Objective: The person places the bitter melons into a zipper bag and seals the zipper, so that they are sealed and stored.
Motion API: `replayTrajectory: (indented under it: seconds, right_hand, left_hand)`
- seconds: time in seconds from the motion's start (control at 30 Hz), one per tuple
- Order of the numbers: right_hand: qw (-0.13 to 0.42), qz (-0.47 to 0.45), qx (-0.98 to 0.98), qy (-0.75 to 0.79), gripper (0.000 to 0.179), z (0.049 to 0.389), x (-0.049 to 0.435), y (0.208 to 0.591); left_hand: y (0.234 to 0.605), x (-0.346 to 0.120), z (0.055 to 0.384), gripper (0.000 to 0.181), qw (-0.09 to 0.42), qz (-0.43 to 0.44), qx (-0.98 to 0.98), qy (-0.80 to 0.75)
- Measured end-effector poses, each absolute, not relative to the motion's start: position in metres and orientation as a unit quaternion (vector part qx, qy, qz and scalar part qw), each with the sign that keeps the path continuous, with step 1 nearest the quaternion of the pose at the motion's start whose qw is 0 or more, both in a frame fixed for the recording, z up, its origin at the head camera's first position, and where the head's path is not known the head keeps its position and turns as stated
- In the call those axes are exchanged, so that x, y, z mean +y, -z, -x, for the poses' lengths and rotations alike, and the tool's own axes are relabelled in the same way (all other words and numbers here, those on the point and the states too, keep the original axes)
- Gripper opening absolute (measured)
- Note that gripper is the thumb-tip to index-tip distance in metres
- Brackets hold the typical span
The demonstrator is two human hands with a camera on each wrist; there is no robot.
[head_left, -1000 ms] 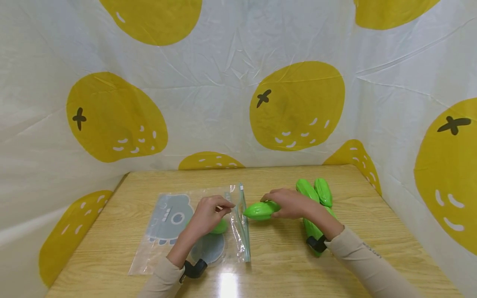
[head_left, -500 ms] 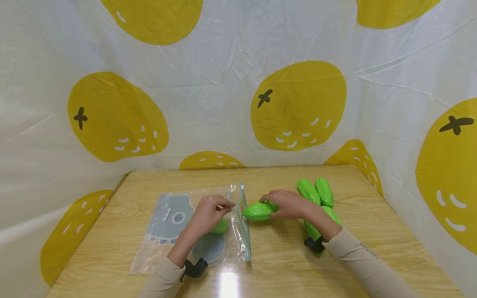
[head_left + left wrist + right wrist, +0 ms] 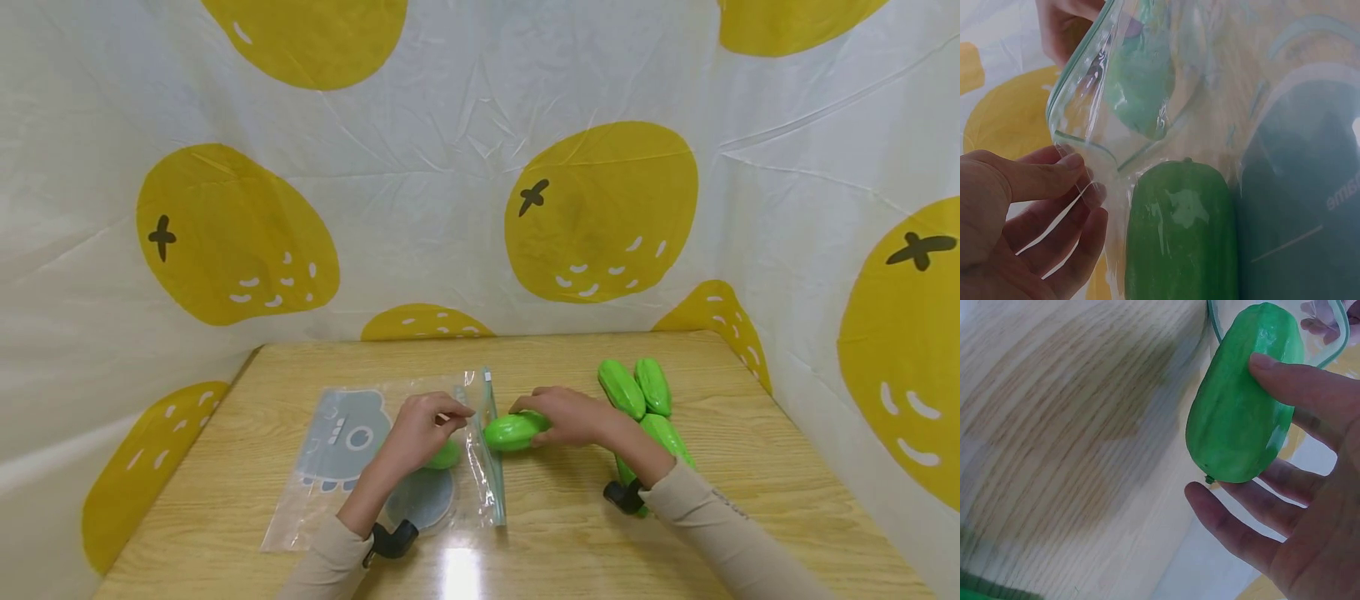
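Observation:
My left hand (image 3: 416, 433) pinches the rim of a clear zip bag (image 3: 472, 492) printed with a grey-blue cartoon creature. Inside the bag, partly behind that hand, lies a green ridged oblong fruit (image 3: 1182, 231). My right hand (image 3: 573, 415) grips a second green ridged fruit (image 3: 513, 431) between thumb and fingers, its stem end toward the palm. The far end of this fruit is at the bag's mouth; through the plastic, the left wrist view shows it just by the opening, above the fruit in the bag.
Several more green fruits (image 3: 621, 388) lie grouped on the wooden table (image 3: 555, 542) to the right, one partly hidden under my right forearm. A cloth (image 3: 435, 225) with yellow fruit prints hangs around the table's back and sides.
My right hand has moved slightly left with its green fruit, whose tip now reaches the bag's mouth. My left hand keeps its pinch on the bag's rim.

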State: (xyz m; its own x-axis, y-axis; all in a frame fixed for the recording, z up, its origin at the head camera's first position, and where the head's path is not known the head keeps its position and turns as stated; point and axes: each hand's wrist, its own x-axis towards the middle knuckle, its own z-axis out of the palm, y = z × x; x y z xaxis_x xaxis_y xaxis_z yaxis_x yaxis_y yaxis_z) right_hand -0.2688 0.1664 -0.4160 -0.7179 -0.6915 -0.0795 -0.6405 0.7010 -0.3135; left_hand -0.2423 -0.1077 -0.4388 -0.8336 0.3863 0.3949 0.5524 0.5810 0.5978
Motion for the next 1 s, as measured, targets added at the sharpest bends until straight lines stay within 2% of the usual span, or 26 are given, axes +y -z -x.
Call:
replayTrajectory:
  seconds: [0.73,1.0]
  right_hand:
    - [0.111,0.377,0.906,0.159,0.053,0.2652,0.1573,0.4204]
    - [0.101,0.391,0.901,0.157,0.051,0.2643,0.1565,0.4202]
  left_hand:
    - [0.4386,-0.1072,0.2422,0.015,0.108,0.265,-0.885,0.366]
    - [0.438,-0.107,0.2421,0.015,0.106,0.263,-0.884,0.371]
